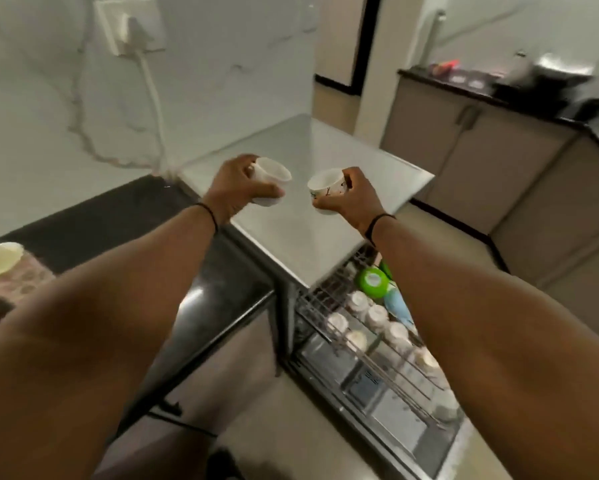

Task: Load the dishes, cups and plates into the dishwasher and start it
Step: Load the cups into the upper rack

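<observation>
Two small cups are held up above the steel top of the dishwasher (311,202), one in each of the hands. The left hand (237,188) grips a plain white cup (272,183) with its fingers curled round the wall and its thumb along the lower side; the cup is tilted, its mouth turned up and to the right, and nothing shows inside it. The right hand (350,199) pinches a white cup with dark markings (327,192) at the rim and side; this one is tilted too, its mouth facing up and left, and its inside also looks bare. The two cups are near each other but apart.

Below the right forearm the wire rack (370,344) stands pulled out of the dishwasher. It holds rows of small pale cups (377,315) standing bottom up, with a green cup (372,280) and a light blue piece (400,308) at the far end.

On the dark table (124,216) at the left edge stands a cream bowl (0,261), part of it cut off by the picture. A white cable (152,98) hangs from a wall socket (130,24) down the marble wall.
</observation>
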Action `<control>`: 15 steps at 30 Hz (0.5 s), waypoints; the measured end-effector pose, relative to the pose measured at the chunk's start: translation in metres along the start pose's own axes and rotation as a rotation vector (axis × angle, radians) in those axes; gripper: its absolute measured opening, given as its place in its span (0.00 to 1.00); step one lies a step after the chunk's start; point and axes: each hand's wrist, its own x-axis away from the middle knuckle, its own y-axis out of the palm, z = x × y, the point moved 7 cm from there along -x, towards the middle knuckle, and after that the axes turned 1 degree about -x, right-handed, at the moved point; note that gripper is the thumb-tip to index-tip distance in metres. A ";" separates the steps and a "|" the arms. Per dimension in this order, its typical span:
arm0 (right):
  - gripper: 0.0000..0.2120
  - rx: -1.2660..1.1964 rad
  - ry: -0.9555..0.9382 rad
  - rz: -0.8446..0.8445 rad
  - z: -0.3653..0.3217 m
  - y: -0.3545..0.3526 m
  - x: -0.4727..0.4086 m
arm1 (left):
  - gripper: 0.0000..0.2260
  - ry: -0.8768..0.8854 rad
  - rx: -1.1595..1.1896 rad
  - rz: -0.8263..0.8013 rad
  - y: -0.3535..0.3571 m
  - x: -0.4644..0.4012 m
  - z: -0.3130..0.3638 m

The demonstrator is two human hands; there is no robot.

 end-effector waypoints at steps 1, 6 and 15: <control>0.31 0.009 0.040 0.055 0.018 -0.037 0.013 | 0.36 0.021 -0.030 -0.063 0.040 0.003 0.012; 0.32 0.022 0.195 0.227 0.098 -0.177 0.085 | 0.38 0.103 -0.165 -0.323 0.195 0.034 0.045; 0.37 -0.007 0.399 0.330 0.190 -0.241 0.172 | 0.31 -0.015 -0.422 -0.492 0.298 0.070 -0.005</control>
